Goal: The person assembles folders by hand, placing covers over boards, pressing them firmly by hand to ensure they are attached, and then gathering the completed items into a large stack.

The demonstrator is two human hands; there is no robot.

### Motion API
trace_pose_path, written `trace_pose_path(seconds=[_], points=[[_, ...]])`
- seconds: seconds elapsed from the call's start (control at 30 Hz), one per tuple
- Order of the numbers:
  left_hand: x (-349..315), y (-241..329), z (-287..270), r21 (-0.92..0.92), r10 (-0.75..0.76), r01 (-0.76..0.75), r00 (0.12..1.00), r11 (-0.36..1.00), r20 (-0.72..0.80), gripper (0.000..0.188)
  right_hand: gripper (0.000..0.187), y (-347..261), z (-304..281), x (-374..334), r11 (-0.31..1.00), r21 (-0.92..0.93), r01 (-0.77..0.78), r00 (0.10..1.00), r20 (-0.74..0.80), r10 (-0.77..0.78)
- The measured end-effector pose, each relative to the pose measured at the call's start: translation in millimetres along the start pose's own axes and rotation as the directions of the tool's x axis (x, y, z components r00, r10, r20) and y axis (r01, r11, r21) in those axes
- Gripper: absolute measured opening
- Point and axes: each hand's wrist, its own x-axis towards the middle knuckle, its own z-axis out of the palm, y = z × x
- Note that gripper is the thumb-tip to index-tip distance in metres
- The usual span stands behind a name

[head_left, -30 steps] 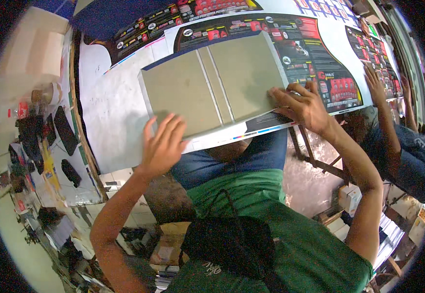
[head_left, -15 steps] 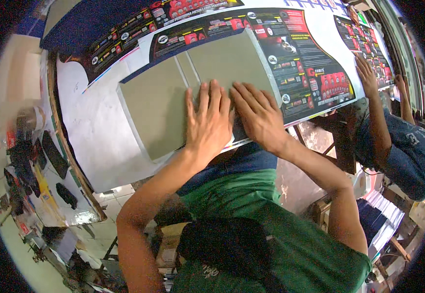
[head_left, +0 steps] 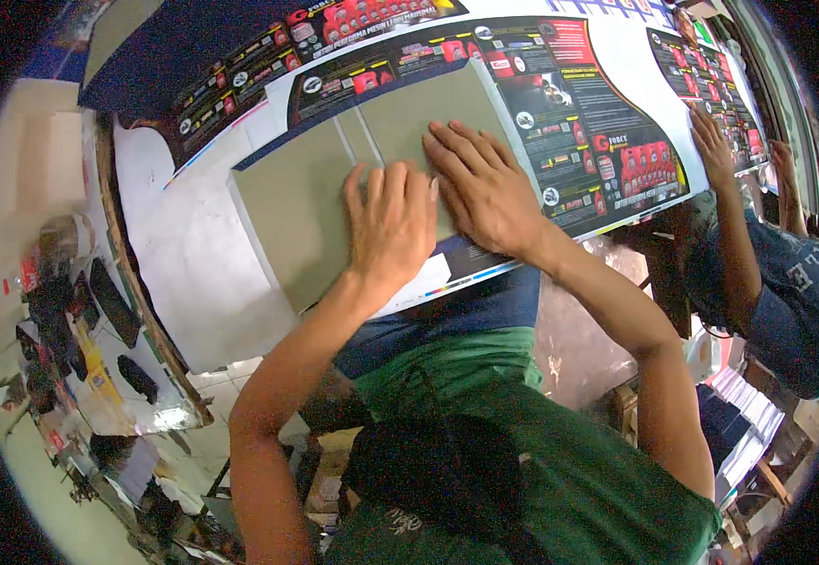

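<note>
Two grey-beige boards lie side by side, the left board (head_left: 287, 207) and the right board (head_left: 414, 108), with a narrow strip (head_left: 345, 134) between them. A dark blue border shows along their far edge, and pale margins run down the sides. My left hand (head_left: 391, 226) rests by the near end of the strip, fingers bent and slightly apart, holding nothing. On the right board my right hand (head_left: 492, 193) lies with its fingers stretched out, also holding nothing. Near my left wrist a small white patch (head_left: 433, 273) shows on the dark near border.
Printed black and red sheets (head_left: 607, 141) cover the table's right and far parts. White paper (head_left: 174, 254) lies to the left. Another person's hand (head_left: 709, 141) rests on a sheet at the far right. A side surface (head_left: 165, 414) with dark scraps stands at the left.
My right hand has slid a little farther up and left over the right board. My left hand has shifted slightly left, its fingers more bent. More of the near border shows.
</note>
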Motion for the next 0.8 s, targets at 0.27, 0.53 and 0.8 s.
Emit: trace_pose_path(seconds=[0.27,0.53,0.8], points=[[-68.3,-27.1,-30.2,0.090,-0.156,0.148,0.983,0.985,0.092,0.079,0.063,-32.4,15.5,-12.8,0.991,-0.092,-0.093,0.995,-0.052,0.089],[-69.1,-41.8,-23.6,0.037,-0.142,0.141,0.990,0.989,0.022,0.055,0.077,-60.8,32.2,17.3,0.991,-0.093,-0.098,0.995,-0.003,0.098],[-74.4,-64.1,-30.9,-0.049,-0.104,0.103,0.995,0.993,-0.008,0.042,0.073,-14.2,0.2,-1.4,0.988,-0.112,-0.108,0.994,-0.008,0.107]])
